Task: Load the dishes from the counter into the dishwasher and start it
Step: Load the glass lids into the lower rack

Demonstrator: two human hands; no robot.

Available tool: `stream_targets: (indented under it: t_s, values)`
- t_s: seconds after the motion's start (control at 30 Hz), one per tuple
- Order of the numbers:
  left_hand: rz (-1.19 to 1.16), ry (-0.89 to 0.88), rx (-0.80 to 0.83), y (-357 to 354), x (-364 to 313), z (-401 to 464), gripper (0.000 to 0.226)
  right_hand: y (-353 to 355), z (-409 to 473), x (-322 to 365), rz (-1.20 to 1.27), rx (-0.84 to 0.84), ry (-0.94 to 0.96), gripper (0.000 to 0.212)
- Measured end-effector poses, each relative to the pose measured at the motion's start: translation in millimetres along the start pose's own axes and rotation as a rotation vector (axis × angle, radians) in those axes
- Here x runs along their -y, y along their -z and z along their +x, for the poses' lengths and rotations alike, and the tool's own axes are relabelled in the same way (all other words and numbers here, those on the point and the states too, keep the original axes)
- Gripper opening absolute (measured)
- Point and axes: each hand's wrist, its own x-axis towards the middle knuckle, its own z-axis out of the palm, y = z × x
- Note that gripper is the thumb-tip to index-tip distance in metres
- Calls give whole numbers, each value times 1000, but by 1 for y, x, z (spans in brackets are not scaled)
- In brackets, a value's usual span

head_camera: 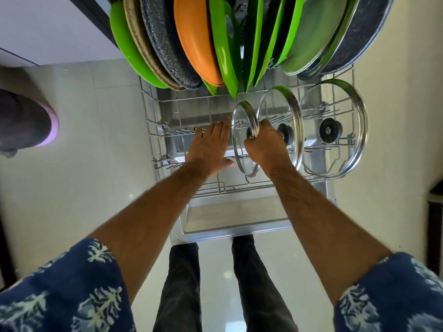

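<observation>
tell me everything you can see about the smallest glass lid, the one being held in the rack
The smallest glass lid is round clear glass with a shiny metal rim and a dark knob, mostly hidden by the right hand that grips it there. It stands on edge in the lower rack, leftmost of three lids. The left hand is flat beside it, fingertips near its rim; contact is unclear.

Three lids (245, 140) stand in the rack (153, 130) — plates (196, 39) behind.
</observation>
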Motion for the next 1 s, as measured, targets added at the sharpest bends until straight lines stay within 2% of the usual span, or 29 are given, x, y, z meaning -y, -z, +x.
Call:
stream_targets:
  t_s: [0.13,0.23,0.37,0.57,0.77,1.0]
  values:
    - [39,-9,18,8,-1,-11,111,8,-9,-2,98,103,-34,53]
    - [66,-5,15,24,-4,-31,98,17,-34,0,89,89,18,59]
    - [83,40,-31,60,-12,-83,83,35,-90,-1,-192,63,302,76]
    - [120,122,-128,131,-43,-216,83,94,-200,18,-654,113,657,84]
    - [95,239,-218,181,-61,-349,83,135,-296,59,-765,58,842,85]
    - [-17,425,-360,192,-18,-498,85,111,-402,150,-878,-16,1116,85]
